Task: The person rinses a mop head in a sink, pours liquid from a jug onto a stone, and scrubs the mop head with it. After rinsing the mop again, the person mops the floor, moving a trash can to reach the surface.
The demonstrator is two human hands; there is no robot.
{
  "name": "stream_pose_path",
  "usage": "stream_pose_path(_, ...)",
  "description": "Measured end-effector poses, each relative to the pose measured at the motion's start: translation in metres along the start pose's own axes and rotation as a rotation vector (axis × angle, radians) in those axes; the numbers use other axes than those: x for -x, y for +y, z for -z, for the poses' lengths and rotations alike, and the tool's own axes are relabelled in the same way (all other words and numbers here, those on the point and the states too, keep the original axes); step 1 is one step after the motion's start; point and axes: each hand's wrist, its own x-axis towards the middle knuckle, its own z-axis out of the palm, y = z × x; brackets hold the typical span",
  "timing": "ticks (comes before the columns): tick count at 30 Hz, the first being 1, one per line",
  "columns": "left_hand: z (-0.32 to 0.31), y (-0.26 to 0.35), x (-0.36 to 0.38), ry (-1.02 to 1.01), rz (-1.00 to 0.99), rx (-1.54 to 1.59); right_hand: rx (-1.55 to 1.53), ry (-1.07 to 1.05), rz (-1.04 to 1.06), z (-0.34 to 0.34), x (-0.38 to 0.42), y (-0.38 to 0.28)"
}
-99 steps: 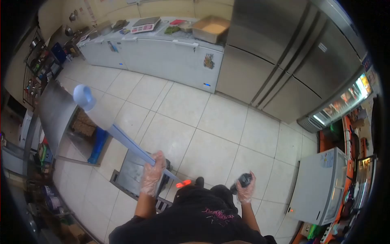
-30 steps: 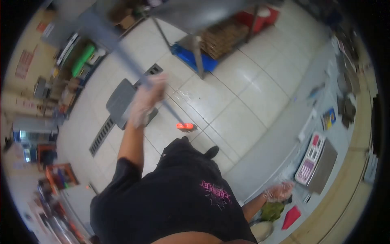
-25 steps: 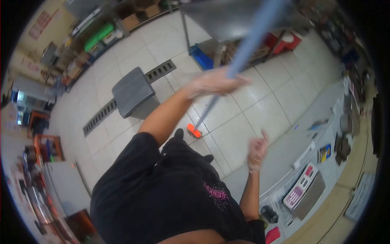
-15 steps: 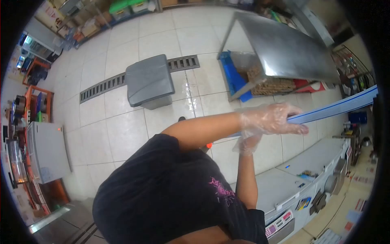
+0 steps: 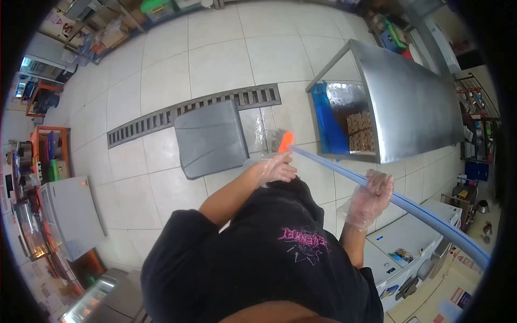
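Observation:
A long blue-and-white striped strip (image 5: 431, 219) runs diagonally from the centre to the lower right edge. At its upper left end is an orange tip (image 5: 286, 141). My left hand (image 5: 277, 169), in a clear plastic glove, has its fingers curled at the lower side of this tip. Farther along the strip, my right hand (image 5: 376, 195), also gloved, is closed around it. A grey lidded bin (image 5: 210, 141) stands just left of my left hand, over the floor drain (image 5: 145, 125).
A steel table (image 5: 412, 102) stands at the right, with a blue sheet (image 5: 329, 121) and brown stacked items (image 5: 360, 132) under it. White chest freezers (image 5: 404, 247) are at the lower right. Another white cabinet (image 5: 70, 215) is at the left.
My left hand has moved left from the strip's middle to its orange end. My right hand, partly hidden before, now shows around the strip. The view has shifted, with the strip slanting down to the right.

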Motion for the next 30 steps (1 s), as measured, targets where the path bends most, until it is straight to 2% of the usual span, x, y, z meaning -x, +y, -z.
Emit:
stream_pose_path(2,0.005,0.045,-0.020,-0.048,-0.086,0.263,-0.020,-0.016,-0.006,-0.037,-0.027,0.022)
stream_pose_path(3,0.013,0.072,-0.039,-0.044,-0.087,0.260,-0.050,0.067,-0.070,-0.056,-0.044,0.035)
stream_pose_path(5,0.032,0.133,-0.083,0.074,-0.355,0.636,-0.087,0.144,-0.132,-0.092,-0.086,0.054)
stream_pose_path(6,0.032,0.203,-0.101,0.138,-0.499,0.813,-0.035,-0.124,-0.097,-0.118,-0.140,0.072)
stream_pose_path(7,0.027,0.238,-0.106,0.309,-0.530,0.951,0.032,-0.381,-0.068,-0.131,-0.164,0.074)
stream_pose_path(8,0.041,0.262,-0.118,0.324,-0.524,0.940,0.023,-0.365,-0.072,-0.138,-0.195,0.076)
stream_pose_path(10,0.084,0.326,-0.143,0.483,-0.565,0.825,-0.136,-0.611,-0.070,-0.155,-0.267,0.081)
stream_pose_path(12,0.102,0.360,-0.130,0.917,-0.598,-0.150,-0.164,-0.627,-0.012,-0.179,-0.325,0.069)
stream_pose_path(14,0.105,0.416,-0.113,0.802,-0.550,0.679,-0.300,-0.731,-0.022,-0.187,-0.380,0.056)
stream_pose_path(15,0.110,0.430,-0.102,0.800,-0.534,0.662,-0.334,-0.703,0.014,-0.185,-0.406,0.049)
stream_pose_path(16,0.116,0.441,-0.092,0.940,-0.564,0.250,-0.365,-0.680,0.054,-0.182,-0.435,0.041)
stream_pose_path(18,0.129,0.475,-0.083,1.119,-0.600,-0.603,-0.496,-0.496,0.137,-0.188,-0.486,0.023)
stream_pose_path(19,0.150,0.497,-0.103,1.100,-0.596,-0.623,-0.467,-0.546,0.138,-0.178,-0.518,0.010)
stream_pose_path(21,0.207,0.541,-0.130,1.059,-0.500,-0.367,-0.422,-0.577,0.160,-0.185,-0.569,0.011)
stream_pose_path(23,0.258,0.579,-0.162,1.016,-0.380,-0.121,0.654,0.681,0.690,-0.207,-0.605,0.029)
stream_pose_path(24,0.283,0.609,-0.182,0.997,-0.307,-0.002,0.672,0.711,0.692,-0.218,-0.617,0.041)
stream_pose_path(26,0.331,0.656,-0.212,0.961,-0.160,0.229,1.196,0.609,0.779,-0.238,-0.637,0.062)
stream_pose_path(27,0.335,0.696,-0.221,0.948,-0.155,0.197,1.922,0.370,0.961,-0.244,-0.649,0.052)
stream_pose_path(28,0.333,0.724,-0.231,0.942,-0.074,-0.340,1.940,0.396,0.955,-0.248,-0.649,0.058)
stream_pose_path(30,0.320,0.774,-0.251,0.793,0.085,-1.408,2.520,0.185,0.174,-0.288,-0.656,0.086)
